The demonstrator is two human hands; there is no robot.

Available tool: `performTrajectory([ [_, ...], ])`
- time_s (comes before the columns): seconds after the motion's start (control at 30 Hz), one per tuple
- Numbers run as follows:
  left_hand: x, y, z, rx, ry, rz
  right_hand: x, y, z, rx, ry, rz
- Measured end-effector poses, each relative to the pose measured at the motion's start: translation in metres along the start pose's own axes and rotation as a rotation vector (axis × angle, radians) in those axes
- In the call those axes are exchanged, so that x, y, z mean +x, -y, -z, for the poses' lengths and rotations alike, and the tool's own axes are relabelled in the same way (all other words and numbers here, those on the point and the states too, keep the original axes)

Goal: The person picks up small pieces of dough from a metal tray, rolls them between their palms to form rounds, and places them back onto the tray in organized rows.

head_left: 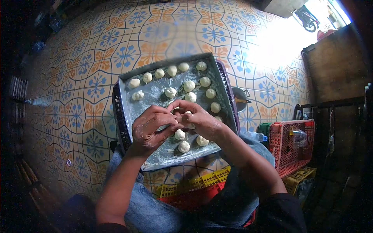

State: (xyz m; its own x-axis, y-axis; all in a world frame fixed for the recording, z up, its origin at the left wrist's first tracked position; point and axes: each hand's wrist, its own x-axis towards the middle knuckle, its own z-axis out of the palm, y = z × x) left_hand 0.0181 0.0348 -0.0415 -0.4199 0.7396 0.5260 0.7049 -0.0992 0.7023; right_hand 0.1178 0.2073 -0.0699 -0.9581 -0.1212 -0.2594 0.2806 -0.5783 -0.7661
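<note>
A pale dough piece (175,120), mostly hidden, is pinched between the drawn-together fingers of the left hand (149,128) and right hand (202,120). Dough balls (183,146) are arrayed below and around the fingers in a tray (136,110).

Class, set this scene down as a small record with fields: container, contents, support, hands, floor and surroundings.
Container: grey rectangular tray, dusted white
Contents: over a dozen pale dough balls
Support: dark purple crate
Hands: left hand and right hand meet above the tray; what's between them is mostly hidden
Floor: patterned tiles
Surroundings: round pan, red plastic crate to the right
</note>
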Motion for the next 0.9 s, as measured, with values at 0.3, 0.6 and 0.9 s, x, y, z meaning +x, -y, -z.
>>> performTrajectory([
  [0.3,0.004,-0.007,-0.003,-0.025,-0.071,0.052,0.001,-0.005,0.01,-0.017,0.0,0.034],
  [0.6,0.003,0.008,0.001,-0.166,0.048,0.373,0.006,-0.004,0.023,-0.295,-0.148,0.087],
  [0.9,-0.001,0.012,0.002,-0.018,0.184,0.332,0.006,-0.006,0.017,-0.399,-0.226,0.035],
])
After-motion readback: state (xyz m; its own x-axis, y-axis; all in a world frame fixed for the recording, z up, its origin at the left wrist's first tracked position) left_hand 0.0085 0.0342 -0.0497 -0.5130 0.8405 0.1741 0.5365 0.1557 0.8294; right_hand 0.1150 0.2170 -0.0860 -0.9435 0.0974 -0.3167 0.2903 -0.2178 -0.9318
